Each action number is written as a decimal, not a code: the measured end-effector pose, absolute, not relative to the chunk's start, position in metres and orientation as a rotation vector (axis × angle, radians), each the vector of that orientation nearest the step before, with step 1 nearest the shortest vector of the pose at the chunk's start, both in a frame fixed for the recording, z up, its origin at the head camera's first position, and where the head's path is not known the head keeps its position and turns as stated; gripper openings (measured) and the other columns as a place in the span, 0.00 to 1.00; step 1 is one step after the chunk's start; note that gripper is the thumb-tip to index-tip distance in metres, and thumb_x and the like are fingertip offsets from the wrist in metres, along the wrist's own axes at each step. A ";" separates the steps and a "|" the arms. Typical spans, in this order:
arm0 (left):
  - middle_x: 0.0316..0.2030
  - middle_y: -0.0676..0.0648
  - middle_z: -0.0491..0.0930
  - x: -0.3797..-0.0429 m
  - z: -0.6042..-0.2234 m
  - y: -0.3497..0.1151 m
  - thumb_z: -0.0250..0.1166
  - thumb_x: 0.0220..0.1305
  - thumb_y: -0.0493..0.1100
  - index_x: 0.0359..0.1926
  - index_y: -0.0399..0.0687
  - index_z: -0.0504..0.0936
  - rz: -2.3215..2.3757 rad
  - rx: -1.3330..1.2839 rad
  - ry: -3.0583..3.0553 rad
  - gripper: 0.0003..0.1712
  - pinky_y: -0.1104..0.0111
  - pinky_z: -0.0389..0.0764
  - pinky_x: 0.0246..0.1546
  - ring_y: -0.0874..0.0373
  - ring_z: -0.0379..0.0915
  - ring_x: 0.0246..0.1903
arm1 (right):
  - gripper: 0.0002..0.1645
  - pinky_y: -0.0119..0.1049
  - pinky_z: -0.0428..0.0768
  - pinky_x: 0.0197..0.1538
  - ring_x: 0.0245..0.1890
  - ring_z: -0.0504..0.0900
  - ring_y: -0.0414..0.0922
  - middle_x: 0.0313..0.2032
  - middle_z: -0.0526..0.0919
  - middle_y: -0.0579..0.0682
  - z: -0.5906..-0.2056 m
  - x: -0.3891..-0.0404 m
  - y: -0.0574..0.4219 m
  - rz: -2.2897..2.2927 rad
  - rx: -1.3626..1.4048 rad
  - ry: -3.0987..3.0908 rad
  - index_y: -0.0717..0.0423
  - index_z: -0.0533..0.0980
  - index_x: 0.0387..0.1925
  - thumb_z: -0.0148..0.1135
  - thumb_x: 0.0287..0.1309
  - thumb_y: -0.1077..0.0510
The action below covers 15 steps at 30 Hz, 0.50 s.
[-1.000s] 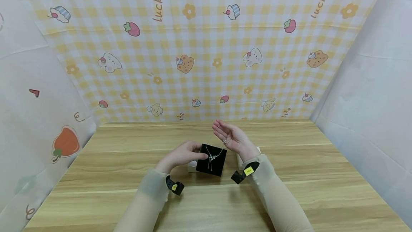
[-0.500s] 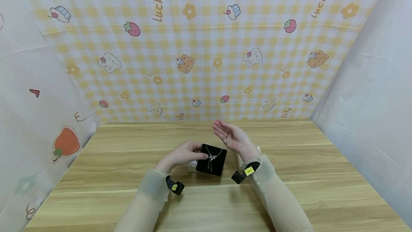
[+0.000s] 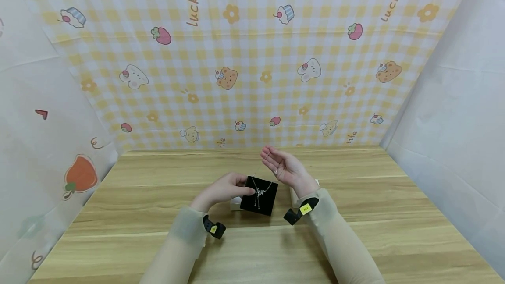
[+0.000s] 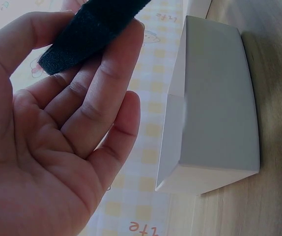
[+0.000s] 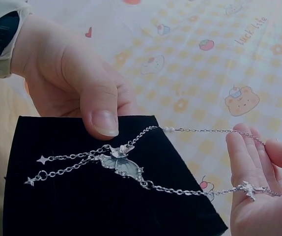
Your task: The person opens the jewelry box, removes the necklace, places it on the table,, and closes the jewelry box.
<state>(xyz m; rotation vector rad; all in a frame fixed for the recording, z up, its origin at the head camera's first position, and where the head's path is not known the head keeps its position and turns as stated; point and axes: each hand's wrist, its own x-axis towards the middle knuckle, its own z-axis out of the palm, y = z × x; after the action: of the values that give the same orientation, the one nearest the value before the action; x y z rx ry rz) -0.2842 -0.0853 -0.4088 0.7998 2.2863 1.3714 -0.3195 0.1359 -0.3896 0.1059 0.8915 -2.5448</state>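
My left hand (image 3: 222,189) pinches a black velvet pad (image 3: 266,203) by its left edge, thumb on top and fingers beneath. Over the pad lies a silver necklace with a pale butterfly-shaped pendant (image 5: 124,164) and two short dangling chains tipped with stars (image 5: 29,181). From the pendant, two strands run off the pad to my right hand (image 3: 287,169), which is raised beside it, palm turned inward. One strand is held at the fingers; the other, bearing a small silver charm (image 5: 251,190), crosses the palm. The far part of the chain is hidden by the right hand.
A white box (image 4: 219,98) stands on the wooden table (image 3: 252,253), partly hidden under the pad and left hand. Another pale box (image 3: 294,198) sits behind the right wrist. A yellow checked cloth (image 3: 252,56) hangs behind the table.
Both hands and the pad stay almost still. The chain between the pad and the right hand shifts very slightly.
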 end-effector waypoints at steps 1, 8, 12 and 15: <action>0.23 0.53 0.79 -0.284 -0.409 -0.085 0.63 0.62 0.45 0.29 0.42 0.79 1.370 0.798 2.287 0.11 0.62 0.75 0.32 0.57 0.73 0.26 | 0.15 0.36 0.81 0.45 0.37 0.86 0.45 0.34 0.87 0.55 -0.390 -0.320 0.136 -2.545 0.106 0.892 0.62 0.82 0.37 0.48 0.71 0.65; 0.22 0.53 0.77 -0.286 -0.411 -0.086 0.64 0.62 0.45 0.27 0.42 0.77 1.367 0.797 2.296 0.11 0.66 0.72 0.29 0.58 0.70 0.24 | 0.14 0.36 0.81 0.45 0.37 0.86 0.46 0.34 0.87 0.55 -0.389 -0.319 0.136 -2.547 0.100 0.884 0.62 0.81 0.37 0.49 0.71 0.66; 0.21 0.53 0.76 -0.286 -0.412 -0.086 0.64 0.62 0.45 0.27 0.42 0.77 1.367 0.799 2.302 0.12 0.66 0.72 0.29 0.57 0.70 0.24 | 0.14 0.36 0.81 0.45 0.37 0.86 0.46 0.34 0.87 0.55 -0.389 -0.319 0.136 -2.546 0.104 0.881 0.62 0.81 0.37 0.49 0.71 0.66; 0.20 0.53 0.75 -0.285 -0.411 -0.087 0.64 0.61 0.45 0.26 0.42 0.76 1.366 0.802 2.307 0.12 0.67 0.71 0.27 0.58 0.68 0.23 | 0.14 0.36 0.81 0.45 0.36 0.86 0.46 0.34 0.87 0.55 -0.389 -0.319 0.136 -2.547 0.109 0.874 0.62 0.81 0.37 0.49 0.71 0.65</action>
<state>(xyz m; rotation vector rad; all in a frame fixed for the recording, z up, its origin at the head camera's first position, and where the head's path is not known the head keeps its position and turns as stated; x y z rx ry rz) -0.2851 -0.0867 -0.4115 0.8016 2.3069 1.3661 -0.3190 0.1364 -0.3888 0.1095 0.8742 -2.5470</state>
